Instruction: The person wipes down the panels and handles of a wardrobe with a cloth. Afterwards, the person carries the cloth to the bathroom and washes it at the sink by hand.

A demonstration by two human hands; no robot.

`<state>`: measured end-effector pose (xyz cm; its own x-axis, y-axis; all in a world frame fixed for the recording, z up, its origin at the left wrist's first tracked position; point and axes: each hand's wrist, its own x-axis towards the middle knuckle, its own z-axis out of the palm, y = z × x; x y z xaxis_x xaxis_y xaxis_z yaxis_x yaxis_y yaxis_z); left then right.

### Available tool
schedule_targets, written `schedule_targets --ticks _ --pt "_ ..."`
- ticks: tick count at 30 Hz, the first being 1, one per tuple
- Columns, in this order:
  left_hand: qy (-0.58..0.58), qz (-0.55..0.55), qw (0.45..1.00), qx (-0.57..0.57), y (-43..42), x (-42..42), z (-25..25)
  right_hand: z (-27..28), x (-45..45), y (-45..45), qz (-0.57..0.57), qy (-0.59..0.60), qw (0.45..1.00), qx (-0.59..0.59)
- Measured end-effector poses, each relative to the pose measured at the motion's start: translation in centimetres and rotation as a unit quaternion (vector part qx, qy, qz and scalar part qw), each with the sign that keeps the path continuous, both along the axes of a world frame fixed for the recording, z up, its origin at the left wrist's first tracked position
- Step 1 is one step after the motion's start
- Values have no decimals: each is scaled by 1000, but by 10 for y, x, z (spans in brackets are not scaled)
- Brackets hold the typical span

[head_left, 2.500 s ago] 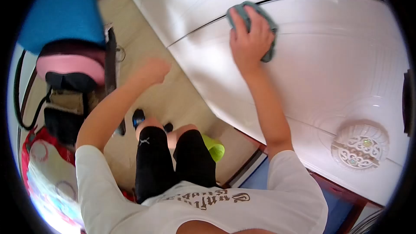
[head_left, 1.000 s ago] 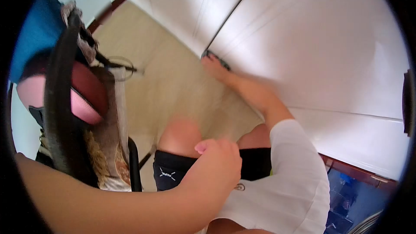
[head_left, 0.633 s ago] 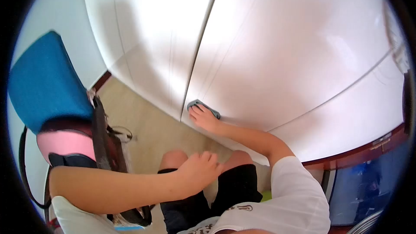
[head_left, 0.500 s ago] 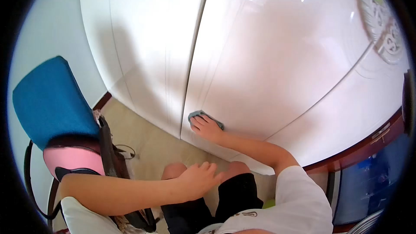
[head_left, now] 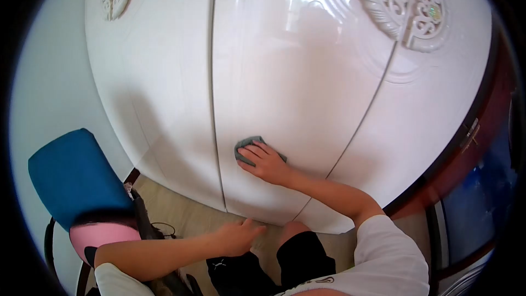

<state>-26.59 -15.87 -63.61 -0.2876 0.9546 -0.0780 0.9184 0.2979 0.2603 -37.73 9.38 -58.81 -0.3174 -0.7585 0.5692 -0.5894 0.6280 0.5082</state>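
Against the glossy white wardrobe door (head_left: 285, 93), my right hand (head_left: 268, 164) presses a grey-green cloth (head_left: 251, 143). Its fingers lie over the cloth, which is folded and sticks out above and beside them. The hand is low on the middle panel, right of the dark vertical seam. My left hand (head_left: 238, 238) hovers near my knees in front of the black shorts (head_left: 304, 255). It holds nothing; its thumb and index finger stand apart, while the other fingers are loosely bent and partly hidden.
At the left stands a chair with a blue backrest (head_left: 76, 181) and a pink item (head_left: 104, 238). Carved ornaments (head_left: 389, 0) stick out from the upper doors. A dark red wooden frame (head_left: 438, 186) and a blue panel (head_left: 476, 214) are at the right. A thin cable lies on the floor.
My view has tilted up, showing more of the ornaments. The right hand and cloth are slightly higher on the door. My left hand has drawn left, its fingers more bent.
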Motion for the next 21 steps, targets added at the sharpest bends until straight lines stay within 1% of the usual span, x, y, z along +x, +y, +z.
schedule_targets --ticks 1,3,4,6,7,9,10,12,13,15,16,18,21 --pt "8 -8 1000 0 1 2 -1 19 2 2 4 23 1000 -5" --pt "-28 -23 999 -27 2 5 -4 56 7 6 -3 58 998 -7" --pt "-22 -32 999 -30 1 5 -3 74 9 9 0 85 996 -8" --pt "-50 -50 997 17 -5 7 -3 106 13 17 -9 103 995 -2" --pt "-47 -58 997 14 -6 8 -6 121 15 21 -9 115 993 -7" --pt "-38 -47 995 -78 -8 9 -14 151 14 29 -19 133 991 -15" --pt "-32 -56 995 -82 -9 10 -18 165 10 33 -9 161 986 -30" --pt "-69 -77 991 -88 -11 11 -22 204 7 46 0 218 975 -49" --pt "-67 -83 990 -93 -10 10 -20 230 9 48 2 222 971 -91" --pt "-88 -81 984 -136 -6 11 -20 278 17 54 -23 298 945 -135" --pt "-89 -86 983 -138 -5 12 -19 296 23 55 -16 323 934 -150" --pt "-91 -80 975 -188 -5 12 -15 312 28 65 -31 352 925 -142" --pt "-103 -78 972 -198 -3 10 -4 308 33 70 -33 358 921 -152"
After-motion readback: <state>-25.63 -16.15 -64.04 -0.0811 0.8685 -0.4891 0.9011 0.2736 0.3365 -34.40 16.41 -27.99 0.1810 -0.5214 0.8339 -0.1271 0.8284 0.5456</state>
